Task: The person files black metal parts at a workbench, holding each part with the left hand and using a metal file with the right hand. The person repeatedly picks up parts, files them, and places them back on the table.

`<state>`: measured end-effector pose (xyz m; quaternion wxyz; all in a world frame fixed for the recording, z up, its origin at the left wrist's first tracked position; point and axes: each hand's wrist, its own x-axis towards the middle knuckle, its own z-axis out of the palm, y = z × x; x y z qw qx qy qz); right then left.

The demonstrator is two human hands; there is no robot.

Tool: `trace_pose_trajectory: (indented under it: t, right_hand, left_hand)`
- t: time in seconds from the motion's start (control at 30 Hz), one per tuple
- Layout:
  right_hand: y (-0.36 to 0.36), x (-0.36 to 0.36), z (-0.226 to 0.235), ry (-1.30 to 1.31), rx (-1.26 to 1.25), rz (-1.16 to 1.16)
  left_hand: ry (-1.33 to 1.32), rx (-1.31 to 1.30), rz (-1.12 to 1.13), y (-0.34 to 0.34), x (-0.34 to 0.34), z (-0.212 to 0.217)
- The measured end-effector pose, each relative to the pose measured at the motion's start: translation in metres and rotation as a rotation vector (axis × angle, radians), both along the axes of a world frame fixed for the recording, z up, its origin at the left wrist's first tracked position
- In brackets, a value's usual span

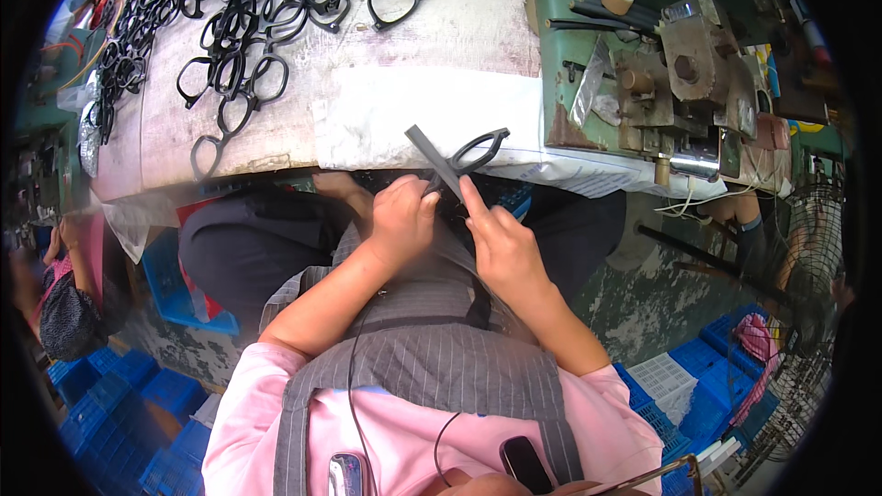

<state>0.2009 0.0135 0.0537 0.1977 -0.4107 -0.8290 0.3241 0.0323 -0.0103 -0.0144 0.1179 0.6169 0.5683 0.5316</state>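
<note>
Meanwhile, both hands are gripping a black plastic spectacle frame (464,158) below the white-covered workbench (413,101): left hand (401,220) pinching its folded temple, right hand (501,243) steadying it with a forefinger. Light, stiff, probably brittle; best held at the rim.

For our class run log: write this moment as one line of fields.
left hand: holds black eyeglass frame | right hand: on flat dark strip | behind: white-covered bench, loose black frames
</note>
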Motion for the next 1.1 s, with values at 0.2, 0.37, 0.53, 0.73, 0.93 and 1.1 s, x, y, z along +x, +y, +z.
trace_pose_trajectory:
  t: [0.2, 0.37, 0.53, 0.73, 0.93, 1.1]
  right_hand:
    - [-0.011, 0.005, 0.004, 0.064, -0.062, -0.003]
    - [0.0, -0.004, -0.004, 0.021, -0.052, -0.019]
    - [-0.014, 0.006, 0.001, 0.228, -0.053, -0.011]
    - [-0.002, 0.006, -0.007, 0.044, -0.053, -0.009]
    - [-0.005, 0.025, 0.017, 0.27, -0.035, 0.155]
    - [-0.012, 0.041, 0.02, 0.22, -0.004, 0.155]
  left_hand:
    - [0.025, 0.023, 0.008, -0.001, 0.001, -0.001]
    - [0.034, 0.013, 0.019, -0.002, 0.001, -0.001]
    - [-0.001, -0.042, 0.021, -0.006, 0.002, -0.001]
    - [-0.019, -0.213, 0.001, -0.009, -0.001, 0.013]
    - [0.177, -0.098, 0.036, -0.03, -0.008, 0.031]
    - [0.403, -0.221, -0.04, -0.04, -0.001, 0.023]
